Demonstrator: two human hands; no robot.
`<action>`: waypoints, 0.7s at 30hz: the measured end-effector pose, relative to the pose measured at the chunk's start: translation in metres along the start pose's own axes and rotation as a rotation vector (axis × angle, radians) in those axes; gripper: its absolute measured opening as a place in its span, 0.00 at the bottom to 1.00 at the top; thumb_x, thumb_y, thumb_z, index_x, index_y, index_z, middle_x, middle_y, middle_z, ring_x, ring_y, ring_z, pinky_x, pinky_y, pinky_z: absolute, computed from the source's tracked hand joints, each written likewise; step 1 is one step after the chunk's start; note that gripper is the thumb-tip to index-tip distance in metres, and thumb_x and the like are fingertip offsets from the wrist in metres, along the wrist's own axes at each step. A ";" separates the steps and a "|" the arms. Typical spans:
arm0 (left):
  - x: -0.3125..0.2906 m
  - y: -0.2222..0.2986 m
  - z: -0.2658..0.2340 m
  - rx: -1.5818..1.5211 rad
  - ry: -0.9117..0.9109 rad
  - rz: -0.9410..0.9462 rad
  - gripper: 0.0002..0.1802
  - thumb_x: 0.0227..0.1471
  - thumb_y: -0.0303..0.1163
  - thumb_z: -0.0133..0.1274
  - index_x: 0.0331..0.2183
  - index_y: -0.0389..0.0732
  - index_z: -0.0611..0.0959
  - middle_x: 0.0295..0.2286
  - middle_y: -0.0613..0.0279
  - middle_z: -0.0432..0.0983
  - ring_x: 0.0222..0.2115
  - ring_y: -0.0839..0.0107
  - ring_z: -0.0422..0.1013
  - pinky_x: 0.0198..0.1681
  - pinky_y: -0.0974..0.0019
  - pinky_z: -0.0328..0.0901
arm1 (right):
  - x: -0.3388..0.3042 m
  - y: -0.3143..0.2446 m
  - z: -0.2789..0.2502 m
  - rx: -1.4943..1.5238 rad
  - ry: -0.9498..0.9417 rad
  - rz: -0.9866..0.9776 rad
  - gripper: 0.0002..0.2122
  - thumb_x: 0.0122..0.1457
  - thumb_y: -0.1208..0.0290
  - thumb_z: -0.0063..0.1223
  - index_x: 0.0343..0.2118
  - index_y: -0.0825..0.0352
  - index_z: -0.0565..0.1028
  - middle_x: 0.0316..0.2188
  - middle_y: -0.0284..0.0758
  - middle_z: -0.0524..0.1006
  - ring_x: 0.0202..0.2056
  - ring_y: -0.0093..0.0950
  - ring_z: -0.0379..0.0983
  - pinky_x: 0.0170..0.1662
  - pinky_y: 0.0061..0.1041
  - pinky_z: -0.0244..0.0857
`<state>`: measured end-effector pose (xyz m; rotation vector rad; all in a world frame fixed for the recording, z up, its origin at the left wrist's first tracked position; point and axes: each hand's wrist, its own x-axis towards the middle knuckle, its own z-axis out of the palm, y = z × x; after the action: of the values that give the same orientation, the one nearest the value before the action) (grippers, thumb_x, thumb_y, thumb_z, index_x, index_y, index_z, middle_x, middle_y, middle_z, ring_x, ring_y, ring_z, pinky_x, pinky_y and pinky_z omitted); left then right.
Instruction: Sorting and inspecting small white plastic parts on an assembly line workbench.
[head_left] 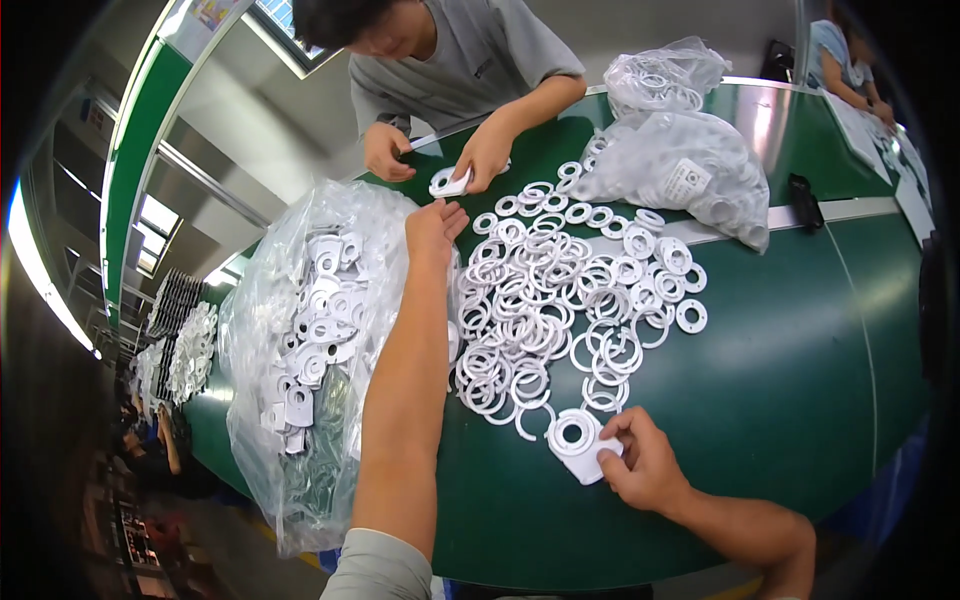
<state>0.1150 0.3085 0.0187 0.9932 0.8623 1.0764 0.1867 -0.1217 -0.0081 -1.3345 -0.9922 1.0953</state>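
My right hand [645, 465] pinches the edge of a white plastic plate [585, 462] with a round raised collar and hole, low over the near side of the green table. My left arm stretches far forward across the table, between a bag of plates and a pile of rings. At its end my left hand [436, 232] has its fingers extended, with nothing visible in them. Just beyond it, a co-worker's hand [485, 158] holds a similar white plate [450, 182]. Loose white rings [530, 320] lie heaped between my two hands, some of them touching the plate's far edge.
A large clear bag [250, 350] full of white plates [320, 325] lies at left. Further bags of rings [660, 160] sit at the far right. A co-worker [470, 60] faces me across the green table [780, 400]. A small black object [806, 203] rests by the metal strip.
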 end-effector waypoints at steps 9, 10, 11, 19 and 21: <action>-0.093 0.029 -0.025 0.063 -0.150 0.050 0.19 0.55 0.25 0.46 0.46 0.24 0.67 0.41 0.41 0.70 0.41 0.53 0.72 0.42 0.57 0.71 | -0.005 -0.008 0.014 0.101 0.056 0.010 0.10 0.56 0.81 0.47 0.38 0.68 0.60 0.28 0.36 0.69 0.16 0.17 0.65 0.18 0.16 0.58; -0.122 0.027 -0.020 0.060 -0.212 0.061 0.18 0.55 0.25 0.45 0.46 0.26 0.68 0.41 0.43 0.71 0.40 0.55 0.72 0.41 0.59 0.71 | -0.007 -0.008 0.013 0.132 0.075 0.028 0.10 0.56 0.81 0.46 0.38 0.68 0.60 0.29 0.36 0.68 0.16 0.17 0.64 0.17 0.17 0.57; -0.153 0.026 -0.017 0.065 -0.247 0.070 0.16 0.55 0.25 0.45 0.46 0.28 0.69 0.39 0.46 0.72 0.40 0.57 0.73 0.40 0.60 0.71 | -0.007 -0.007 0.013 0.147 0.100 0.025 0.09 0.56 0.80 0.46 0.38 0.68 0.60 0.30 0.36 0.68 0.16 0.17 0.64 0.17 0.17 0.57; -0.316 -0.014 -0.029 -0.090 -0.340 -0.077 0.13 0.59 0.28 0.42 0.45 0.31 0.69 0.38 0.52 0.73 0.38 0.65 0.73 0.40 0.62 0.71 | 0.029 -0.038 0.056 0.195 0.376 -0.235 0.10 0.55 0.81 0.47 0.39 0.71 0.62 0.31 0.37 0.67 0.17 0.19 0.66 0.17 0.19 0.59; -0.326 -0.023 -0.034 -0.165 -0.426 -0.112 0.17 0.60 0.29 0.41 0.48 0.29 0.68 0.42 0.50 0.72 0.40 0.65 0.72 0.42 0.62 0.71 | 0.028 -0.036 0.072 0.220 0.433 -0.261 0.11 0.55 0.79 0.48 0.40 0.72 0.62 0.33 0.37 0.67 0.18 0.18 0.67 0.18 0.18 0.61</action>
<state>0.0066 -0.0013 0.0142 0.9756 0.4680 0.7867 0.1245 -0.0760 0.0271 -1.1580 -0.6779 0.6577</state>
